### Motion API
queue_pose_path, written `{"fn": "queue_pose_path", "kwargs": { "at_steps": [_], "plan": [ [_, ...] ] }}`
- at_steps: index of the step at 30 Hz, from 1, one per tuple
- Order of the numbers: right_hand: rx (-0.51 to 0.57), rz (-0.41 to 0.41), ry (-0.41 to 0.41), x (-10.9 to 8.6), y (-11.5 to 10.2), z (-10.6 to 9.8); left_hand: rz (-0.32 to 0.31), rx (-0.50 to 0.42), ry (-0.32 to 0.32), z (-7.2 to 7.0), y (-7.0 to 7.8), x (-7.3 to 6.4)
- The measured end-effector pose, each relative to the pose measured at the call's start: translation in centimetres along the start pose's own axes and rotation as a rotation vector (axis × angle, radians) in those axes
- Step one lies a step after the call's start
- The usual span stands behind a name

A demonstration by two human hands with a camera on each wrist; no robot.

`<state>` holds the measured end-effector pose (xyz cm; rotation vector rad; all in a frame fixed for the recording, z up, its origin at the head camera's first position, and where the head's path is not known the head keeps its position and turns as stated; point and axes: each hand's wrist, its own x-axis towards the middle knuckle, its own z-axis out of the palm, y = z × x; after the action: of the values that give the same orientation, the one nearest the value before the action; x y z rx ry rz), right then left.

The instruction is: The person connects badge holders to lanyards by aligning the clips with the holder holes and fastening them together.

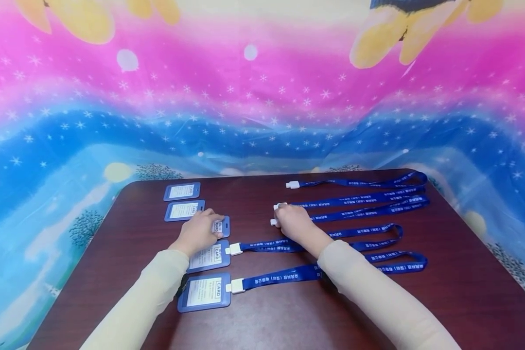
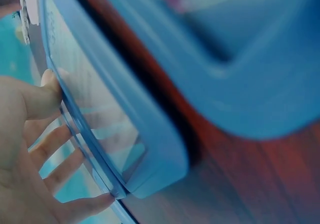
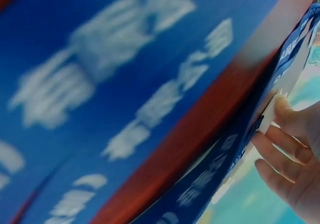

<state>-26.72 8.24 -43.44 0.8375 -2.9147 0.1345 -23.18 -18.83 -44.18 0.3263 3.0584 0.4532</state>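
Observation:
My left hand grips a blue card holder, thumb on one long edge and fingers along the other in the left wrist view. Part of that holder is hidden under the hand. My right hand pinches a white lanyard clip between thumb and fingers. In the head view that clip shows just left of the fingertips, apart from the held card holder. Its blue lanyard with white lettering trails off to the right. Another white clip lies right behind the right hand's knuckles.
Two loose card holders lie at the back left. Nearer, a card holder and the front card holder are joined to lanyards. A separate lanyard lies along the back of the brown table. A printed cloth hangs behind.

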Motion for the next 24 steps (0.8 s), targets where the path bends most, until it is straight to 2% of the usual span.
{"fn": "queue_pose_path", "kwargs": {
  "at_steps": [6,19,24],
  "plan": [
    [-0.024,-0.043,-0.012,0.8,-1.7,-0.1,0.012,0.012,0.002,0.0,0.0,-0.2],
    [-0.022,-0.037,-0.065,2.6,-5.3,0.0,0.020,0.040,-0.024,-0.5,0.1,-0.4],
    [-0.068,-0.042,-0.081,3.3,-6.5,0.1,0.029,0.039,-0.028,-0.4,0.0,-0.3]
  ]
}}
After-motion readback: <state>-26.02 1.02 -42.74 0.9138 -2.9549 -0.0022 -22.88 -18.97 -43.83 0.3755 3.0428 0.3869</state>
